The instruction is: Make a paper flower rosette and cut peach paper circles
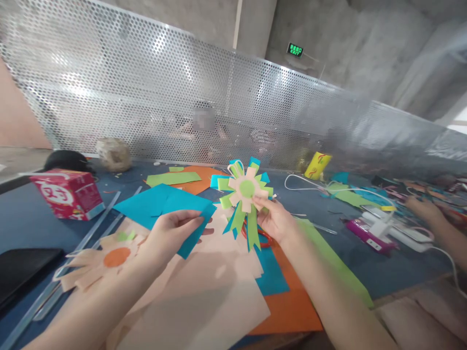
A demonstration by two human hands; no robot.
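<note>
My right hand (275, 221) pinches a layered paper flower rosette (245, 192), held upright above the table: a green centre disc, beige, green and blue petals, green and blue ribbon tails. My left hand (171, 233) grips the corner of a blue paper sheet (162, 204) that lies partly on the table. A second paper flower (109, 257), beige with an orange centre, lies flat below my left wrist. Red-handled scissors (264, 238) peek out under my right hand.
Beige (204, 301), orange (292, 306) and green (328, 257) paper sheets cover the blue table. A red box (69, 194) stands far left, a yellow roll (317, 165) at the back, a glue gun and cables (379, 228) right. Another person's hand (426, 211) works at far right. Perforated metal screen behind.
</note>
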